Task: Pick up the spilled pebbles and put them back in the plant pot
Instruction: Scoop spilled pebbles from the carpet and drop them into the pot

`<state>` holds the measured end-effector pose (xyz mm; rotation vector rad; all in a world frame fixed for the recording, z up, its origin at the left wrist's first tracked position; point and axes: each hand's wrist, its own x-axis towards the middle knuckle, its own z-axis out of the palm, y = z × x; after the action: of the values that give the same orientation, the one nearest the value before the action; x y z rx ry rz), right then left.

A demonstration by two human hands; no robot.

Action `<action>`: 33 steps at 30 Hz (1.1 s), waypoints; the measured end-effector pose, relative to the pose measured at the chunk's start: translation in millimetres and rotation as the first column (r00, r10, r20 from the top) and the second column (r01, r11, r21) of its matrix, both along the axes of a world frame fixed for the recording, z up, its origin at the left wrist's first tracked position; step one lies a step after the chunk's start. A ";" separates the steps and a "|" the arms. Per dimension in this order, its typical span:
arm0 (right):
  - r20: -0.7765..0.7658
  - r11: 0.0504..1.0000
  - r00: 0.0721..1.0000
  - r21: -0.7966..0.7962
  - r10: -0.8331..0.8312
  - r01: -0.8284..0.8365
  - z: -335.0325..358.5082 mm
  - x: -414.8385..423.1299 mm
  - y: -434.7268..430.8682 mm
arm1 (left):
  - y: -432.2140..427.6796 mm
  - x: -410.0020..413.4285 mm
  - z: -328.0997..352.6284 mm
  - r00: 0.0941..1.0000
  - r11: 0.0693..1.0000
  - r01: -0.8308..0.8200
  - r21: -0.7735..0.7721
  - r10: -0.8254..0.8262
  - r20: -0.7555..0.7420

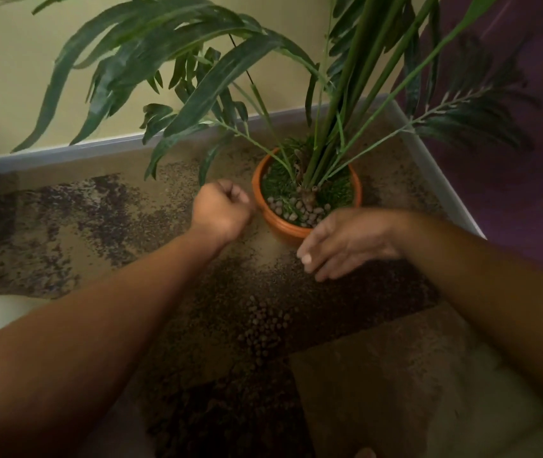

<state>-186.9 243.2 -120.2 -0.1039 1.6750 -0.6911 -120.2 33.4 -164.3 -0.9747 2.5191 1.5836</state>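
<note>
The left hand (222,211) was curled into a closed fist just beside the near-left rim of the terracotta plant pot (283,228), though whether it held anything could not be seen, while the right hand (346,246) hung open with fingers loosely spread and empty, in front of the pot's near-right rim. Below and between both hands, the patterned carpet (65,226) carried the spilled pebbles (265,328) in a loose trail, and more pebbles (296,208) lay inside the pot, just beyond the right hand.

Left hand (220,209) fisted, arm stretched far; right hand (346,242) fingers loosely extended, palm down, nearer, right.
</note>
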 end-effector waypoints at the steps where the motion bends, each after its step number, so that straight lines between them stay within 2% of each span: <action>1: 0.012 0.997 0.998 0.031 0.067 -0.068 -8.1 8.4 -3.3 | -6.4 5.9 -6.6 0.995 0.998 0.052 -0.020 -0.050 0.082; 2: -0.013 0.992 0.994 0.070 0.108 -0.107 -18.6 17.6 -8.2 | -12.5 11.6 -13.9 0.979 0.995 0.101 0.008 -0.101 0.176; 4: -0.220 0.950 0.932 0.187 0.288 -0.250 -43.2 33.9 -17.8 | -20.1 20.0 -27.3 0.913 0.977 0.167 0.132 -0.204 0.353; 6: -0.436 0.839 0.721 0.358 0.539 -0.410 -65.2 42.6 -25.7 | -20.3 27.6 -39.3 0.828 0.953 0.264 0.151 -0.304 0.471; 7: -0.490 0.791 0.624 0.428 0.609 -0.437 -74.5 44.3 -29.8 | -20.9 30.8 -45.6 0.796 0.934 0.342 0.098 -0.344 0.497; 9: -0.544 0.741 0.504 0.512 0.671 -0.434 -91.4 45.0 -36.3 | -18.3 37.7 -54.2 0.762 0.884 0.466 -0.023 -0.388 0.518; 12: -0.624 0.693 0.317 0.564 0.714 -0.450 -116.7 49.8 -45.9 | -12.9 46.7 -61.5 0.734 0.843 0.532 -0.079 -0.412 0.539; 15: -0.654 0.669 0.216 0.595 0.725 -0.447 -142.6 55.6 -52.3 | -11.3 52.7 -67.6 0.763 0.835 0.529 -0.150 -0.390 0.515; 17: -0.646 0.662 0.213 0.608 0.733 -0.438 -152.5 56.0 -52.6 | -12.2 55.0 -70.1 0.757 0.834 0.535 -0.137 -0.401 0.515; 20: -0.695 0.707 0.220 0.560 0.684 -0.432 -160.1 53.0 -44.2 | -10.7 58.9 -76.5 0.763 0.864 0.498 -0.068 -0.399 0.508; 23: -0.712 0.734 0.257 0.512 0.653 -0.447 -154.8 51.0 -35.1 | -5.6 65.6 -81.7 0.766 0.840 0.527 -0.129 -0.403 0.501; 25: -0.675 0.765 0.380 0.468 0.632 -0.441 -147.6 50.4 -32.3 | 2.0 70.2 -85.0 0.733 0.788 0.594 -0.163 -0.446 0.514; 27: -0.629 0.844 0.563 0.388 0.536 -0.370 -142.1 49.4 -29.7 | 10.9 72.2 -88.0 0.661 0.700 0.694 -0.170 -0.525 0.536; 29: -0.559 0.890 0.696 0.344 0.450 -0.300 -137.3 49.7 -24.6 | 20.7 72.4 -91.8 0.583 0.604 0.780 -0.165 -0.604 0.544; 31: -0.489 0.904 0.769 0.328 0.411 -0.274 -134.7 53.3 -18.4 | 29.4 72.1 -96.2 0.517 0.534 0.833 -0.146 -0.655 0.552; 33: -0.466 0.907 0.790 0.326 0.398 -0.265 -132.9 60.4 -13.6 | 34.6 72.6 -98.4 0.469 0.491 0.861 -0.130 -0.671 0.574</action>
<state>-126.5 229.6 -253.2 -0.4395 2.1827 -0.1770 -47.6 68.0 -262.7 -0.0172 2.3614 0.4661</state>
